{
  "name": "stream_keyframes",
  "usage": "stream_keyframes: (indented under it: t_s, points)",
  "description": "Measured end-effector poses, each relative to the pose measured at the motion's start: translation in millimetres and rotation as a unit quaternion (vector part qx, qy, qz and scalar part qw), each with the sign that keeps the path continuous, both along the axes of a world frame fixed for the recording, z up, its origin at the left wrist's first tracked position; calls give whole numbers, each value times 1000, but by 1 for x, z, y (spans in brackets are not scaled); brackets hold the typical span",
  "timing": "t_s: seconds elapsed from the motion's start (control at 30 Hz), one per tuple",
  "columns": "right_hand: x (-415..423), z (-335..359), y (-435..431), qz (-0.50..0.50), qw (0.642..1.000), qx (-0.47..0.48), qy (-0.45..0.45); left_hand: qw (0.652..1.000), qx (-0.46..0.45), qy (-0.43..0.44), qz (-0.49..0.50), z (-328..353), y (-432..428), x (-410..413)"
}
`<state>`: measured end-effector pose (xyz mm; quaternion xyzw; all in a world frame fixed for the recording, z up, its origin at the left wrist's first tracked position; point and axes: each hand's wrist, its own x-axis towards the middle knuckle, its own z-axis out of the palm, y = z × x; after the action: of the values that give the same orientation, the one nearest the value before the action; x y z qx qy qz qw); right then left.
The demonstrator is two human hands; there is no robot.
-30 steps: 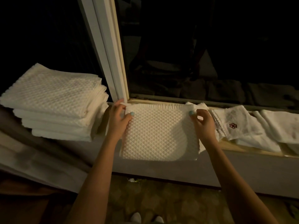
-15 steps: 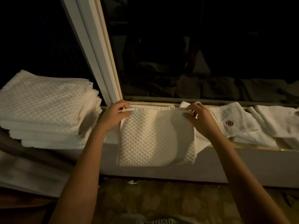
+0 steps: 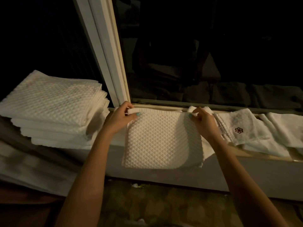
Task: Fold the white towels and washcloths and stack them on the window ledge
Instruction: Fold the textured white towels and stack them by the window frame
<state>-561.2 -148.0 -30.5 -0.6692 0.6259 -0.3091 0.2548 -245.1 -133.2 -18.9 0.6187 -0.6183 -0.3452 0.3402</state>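
Observation:
A white waffle-textured towel point(image 3: 157, 141) lies folded on the window ledge point(image 3: 278, 158), its lower half hanging over the ledge's front edge. My left hand point(image 3: 122, 117) pinches its top left corner and my right hand point(image 3: 202, 119) pinches its top right corner. To the left a stack of several folded white waffle towels point(image 3: 54, 108) rests on the ledge. To the right lie unfolded white washcloths, one with a red flower emblem point(image 3: 238, 130).
A white window frame post point(image 3: 101, 46) rises just behind my left hand, with dark glass point(image 3: 196, 54) along the back of the ledge. More white cloth point(image 3: 288, 128) lies at the far right. Patterned floor point(image 3: 164, 207) shows below the ledge wall.
Both hands have drawn the towel's top edge slightly toward me and kept their grip on the corners; the view shifted a little, and the towel hangs lower over the ledge front.

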Motion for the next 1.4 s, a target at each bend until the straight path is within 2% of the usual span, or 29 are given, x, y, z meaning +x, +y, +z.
stream_keyframes:
  t_s: [0.17, 0.27, 0.37, 0.43, 0.53, 0.6, 0.77, 0.93, 1.07, 1.3, 1.4]
  points:
    - [0, 4, 0, 9, 1000, -18, -9, 997, -63, 51, 20, 4, 12, -5]
    - [2, 3, -4, 13, 1000, -13, 2, 995, -76, 33, 47, 1, 15, -6]
    - [6, 0, -3, 23, 1000, -2, 8, 997, -26, -10, 76, -11, 16, -12]
    - [7, -2, -3, 18, 1000, 1, 5, 994, 7, 30, 104, -11, 18, -16]
    - [4, -5, -2, -3, 1000, -5, -5, 984, 77, 135, 84, -4, 21, -11]
    - [4, -6, 0, -12, 1000, -5, -17, 983, 112, 130, 71, -3, 27, -9]
    - [-2, -7, 7, -50, 997, 48, -22, 984, 86, 85, 133, -5, 33, -27]
    - [-1, -1, 59, 37, 989, 126, -64, 977, 73, 81, 184, -5, 36, -35]
    - [4, -7, 72, 39, 988, 107, -103, 968, 87, 76, 223, -9, 44, -36]
    - [6, -12, 68, 30, 991, 120, -51, 956, 166, 129, 203, -21, 96, -38]
    - [4, -12, 72, 32, 990, 120, -65, 950, 166, 167, 205, -25, 101, -44]
